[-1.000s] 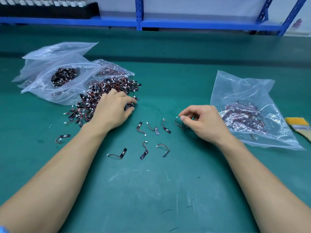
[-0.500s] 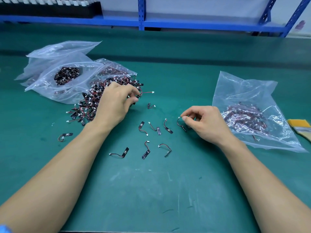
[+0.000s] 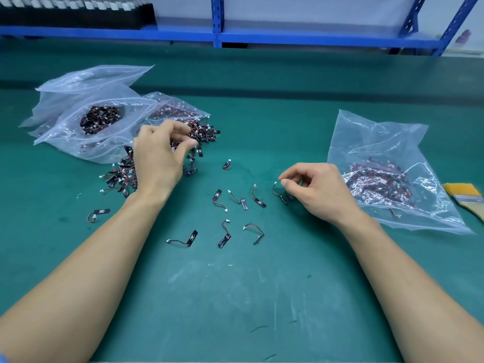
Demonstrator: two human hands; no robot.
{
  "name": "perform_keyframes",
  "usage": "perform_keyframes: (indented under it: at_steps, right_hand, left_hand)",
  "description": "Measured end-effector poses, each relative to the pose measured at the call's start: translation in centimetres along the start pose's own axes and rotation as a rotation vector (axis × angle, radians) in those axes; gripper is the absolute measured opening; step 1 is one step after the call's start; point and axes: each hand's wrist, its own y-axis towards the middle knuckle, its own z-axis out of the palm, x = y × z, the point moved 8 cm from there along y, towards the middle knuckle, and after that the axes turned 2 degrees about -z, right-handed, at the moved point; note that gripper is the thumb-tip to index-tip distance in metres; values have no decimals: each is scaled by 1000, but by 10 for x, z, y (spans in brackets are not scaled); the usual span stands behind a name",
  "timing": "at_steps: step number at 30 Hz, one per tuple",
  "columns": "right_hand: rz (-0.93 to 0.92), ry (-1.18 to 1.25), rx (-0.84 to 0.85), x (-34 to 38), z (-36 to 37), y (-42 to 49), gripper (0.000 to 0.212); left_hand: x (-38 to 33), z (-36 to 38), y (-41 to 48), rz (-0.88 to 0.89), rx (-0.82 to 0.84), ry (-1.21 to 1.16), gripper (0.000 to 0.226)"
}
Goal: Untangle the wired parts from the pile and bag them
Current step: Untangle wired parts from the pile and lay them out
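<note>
Clear plastic lies at your far left: a heap of left bags (image 3: 62,134), one with a dark clump of parts inside, so some bagging looks done; against their near edge sprawls the pile (image 3: 117,176), large and knotted, so by my reading most of the untangling is left. A stray part (image 3: 98,213) lies alone, nearer you than the pile.

Your left grip (image 3: 159,158) sits on top of the pile, fingers curled and clamped with the thumb on wires at its upper edge; whether one part is coming free there, I cannot tell.

On the green bench (image 3: 235,297), between your hands, lie the freed parts (image 3: 222,200), each apart from the next; none of these is bagged yet.

Your right grip (image 3: 314,189) is pinched together, thumb to forefinger, on one wired part (image 3: 279,195) near its white plug; the black tab hangs low, at the bench.

Just beyond that hand lies the right bag (image 3: 379,137), slumped flat with a good layer of parts inside; one part shows at its near edge, and I cannot tell if it is in or out. A yellow brush (image 3: 463,197) rests at the far right, beside the bag.

You are partway through, I judge: the loose ones need gathering and bagging; the pile needs many more passes.
</note>
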Motion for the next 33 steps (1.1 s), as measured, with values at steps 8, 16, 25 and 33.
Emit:
perform_keyframes:
  at_steps: [8, 16, 25, 33]
  right_hand:
    - [0, 10, -4, 1, -1, 0, 15]
    - [-1, -2, -3, 0, 0, 0, 16]
    - [-1, -22, 10, 0, 2, 1, 13]
    - [-4, -19, 10, 1, 2, 0, 14]
  left_hand:
    - [0, 7, -2, -70, 61, -142, 13]
    - [-7, 19, -4, -61, 148, -327, 11]
    - [-34, 70, -25, 247, 592, -39, 4]
    - [-37, 72, -23, 255, 533, -50, 8]
